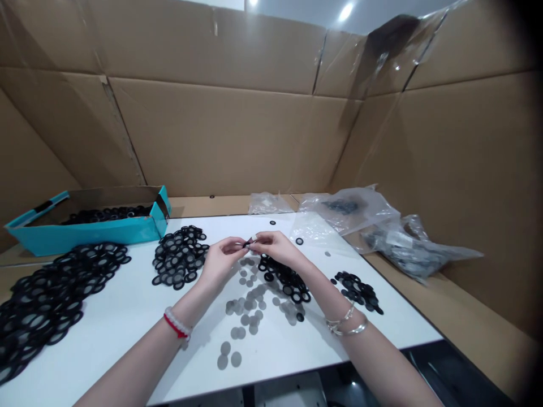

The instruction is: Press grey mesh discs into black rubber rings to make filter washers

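My left hand (223, 255) and my right hand (274, 246) meet above the middle of the white table. Both are closed, fingertips pinching a small black ring (246, 245) between them; its details are too small to make out. Under my hands lie scattered grey mesh discs (250, 305), several overlapping. A heap of black rings (288, 280) sits below my right hand, partly hidden by the forearm. Left of my left hand is a pile of black rings with grey discs in them (178, 257).
A larger pile of black rings (46, 299) spreads along the left. Behind it stands a blue box (97, 232) holding more rings. Small black parts (358, 291) lie at right. Plastic bags (356, 209) rest by the right edge. Cardboard walls (220, 135) enclose the table (127, 345).
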A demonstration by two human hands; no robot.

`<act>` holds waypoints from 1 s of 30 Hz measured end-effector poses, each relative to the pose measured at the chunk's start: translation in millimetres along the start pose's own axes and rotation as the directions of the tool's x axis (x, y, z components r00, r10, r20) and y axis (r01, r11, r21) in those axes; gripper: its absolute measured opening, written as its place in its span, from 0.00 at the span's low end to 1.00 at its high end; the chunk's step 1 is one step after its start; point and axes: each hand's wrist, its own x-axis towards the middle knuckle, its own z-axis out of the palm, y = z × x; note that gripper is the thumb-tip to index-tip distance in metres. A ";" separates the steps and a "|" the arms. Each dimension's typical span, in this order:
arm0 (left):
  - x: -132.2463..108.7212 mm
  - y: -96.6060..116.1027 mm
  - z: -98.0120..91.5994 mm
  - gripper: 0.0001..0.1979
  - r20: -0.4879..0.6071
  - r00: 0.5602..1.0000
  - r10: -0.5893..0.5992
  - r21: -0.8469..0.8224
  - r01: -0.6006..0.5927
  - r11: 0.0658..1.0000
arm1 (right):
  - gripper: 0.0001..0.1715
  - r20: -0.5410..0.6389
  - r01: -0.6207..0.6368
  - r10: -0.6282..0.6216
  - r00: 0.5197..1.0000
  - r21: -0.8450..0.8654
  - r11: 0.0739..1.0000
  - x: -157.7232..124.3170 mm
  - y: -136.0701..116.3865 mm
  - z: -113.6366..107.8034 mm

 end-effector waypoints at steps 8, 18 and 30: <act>-0.5 -0.7 3.3 0.15 -0.036 0.985 -0.168 -0.129 0.162 0.978 | 0.18 -0.104 0.033 -0.035 0.994 -0.018 0.999 -8.1 -4.0 13.5; -0.8 -0.4 -6.6 0.14 0.087 0.976 -0.200 -0.333 0.218 0.917 | 0.18 -0.053 0.047 -0.033 0.998 0.283 0.958 -11.8 -6.9 29.7; -3.0 8.0 -4.5 0.13 0.134 0.982 -0.132 -0.003 0.133 0.991 | 0.17 -0.078 0.029 -0.030 0.997 -0.005 1.000 -18.1 -12.7 20.8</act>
